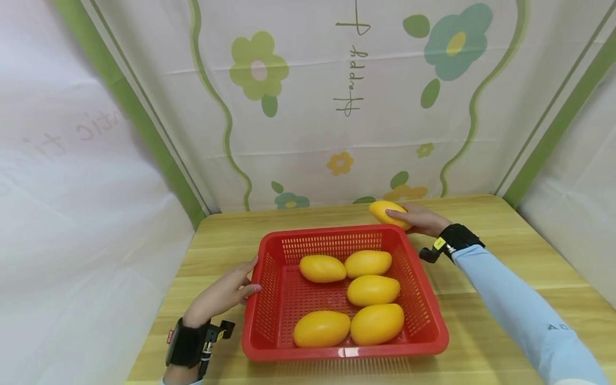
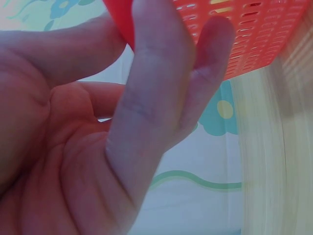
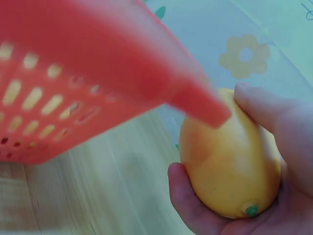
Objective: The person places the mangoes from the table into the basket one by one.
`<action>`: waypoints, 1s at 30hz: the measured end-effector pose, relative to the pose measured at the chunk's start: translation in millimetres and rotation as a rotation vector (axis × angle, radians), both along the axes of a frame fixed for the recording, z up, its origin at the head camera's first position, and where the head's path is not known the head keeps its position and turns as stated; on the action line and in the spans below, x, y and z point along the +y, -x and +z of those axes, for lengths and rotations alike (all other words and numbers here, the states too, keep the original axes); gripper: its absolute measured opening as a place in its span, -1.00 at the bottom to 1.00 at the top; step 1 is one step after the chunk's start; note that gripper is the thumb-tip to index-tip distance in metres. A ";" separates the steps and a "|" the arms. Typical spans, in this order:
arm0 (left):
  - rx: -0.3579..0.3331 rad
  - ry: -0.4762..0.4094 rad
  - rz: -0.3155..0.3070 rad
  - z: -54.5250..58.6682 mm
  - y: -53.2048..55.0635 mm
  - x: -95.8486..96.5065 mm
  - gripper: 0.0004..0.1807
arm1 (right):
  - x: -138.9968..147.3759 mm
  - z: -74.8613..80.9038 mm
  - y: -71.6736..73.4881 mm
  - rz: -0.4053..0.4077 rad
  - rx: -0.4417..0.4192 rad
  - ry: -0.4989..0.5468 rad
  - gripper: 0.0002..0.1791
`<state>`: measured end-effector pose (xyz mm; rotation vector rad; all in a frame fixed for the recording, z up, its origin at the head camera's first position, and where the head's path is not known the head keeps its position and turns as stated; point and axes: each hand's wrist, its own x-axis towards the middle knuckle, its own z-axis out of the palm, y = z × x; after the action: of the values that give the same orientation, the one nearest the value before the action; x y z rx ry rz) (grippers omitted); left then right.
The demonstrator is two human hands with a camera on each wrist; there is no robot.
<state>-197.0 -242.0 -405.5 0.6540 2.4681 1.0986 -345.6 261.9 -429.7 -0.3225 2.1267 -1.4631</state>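
Observation:
A red plastic basket [image 1: 344,353] with slotted walls stands on the table, several yellow mangoes [image 1: 373,290] lying in it. At its left side, my left hand [image 1: 223,291] holds the rim, thumb over the edge and fingers against the outer wall. My right hand [image 1: 423,218] grips another mango [image 1: 385,213] just beyond the basket's far right corner. In the right wrist view this mango [image 3: 230,166] shows a small green stem spot, with thumb and fingers wrapped round its sides. The basket's corner overlaps it there.
The wooden table [image 1: 505,256] extends on both sides of the basket. A white curtain [image 1: 298,128] with printed flowers hangs along the back edge, and more white cloth hangs at the left and right.

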 end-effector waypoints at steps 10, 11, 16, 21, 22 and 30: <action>0.006 -0.017 -0.022 -0.7 -0.8 -1.0 -0.22 | -3.9 10.2 -7.1 -0.070 0.016 -0.020 -0.45; 0.007 -0.017 -0.021 -0.8 -0.8 -0.9 -0.22 | -4.2 11.1 -8.0 -0.074 0.017 -0.020 -0.45; 0.005 -0.016 -0.023 -1.1 -0.6 -0.4 -0.22 | -3.8 15.2 -11.1 -0.088 0.027 -0.021 -0.44; -0.002 -0.018 -0.022 0.1 -1.1 -0.1 -0.22 | -0.8 19.1 -13.1 -0.075 0.049 -0.025 -0.41; -0.002 -0.015 -0.021 0.5 -1.2 0.0 -0.22 | -0.2 19.9 -13.6 -0.076 0.050 -0.024 -0.41; 0.012 0.015 -0.014 2.3 -1.6 0.9 -0.23 | 0.3 26.8 -17.0 -0.076 0.068 -0.021 -0.42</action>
<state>-195.4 -241.1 -403.1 0.6736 2.4756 1.0735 -328.6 262.2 -403.0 -0.2901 2.2285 -1.4912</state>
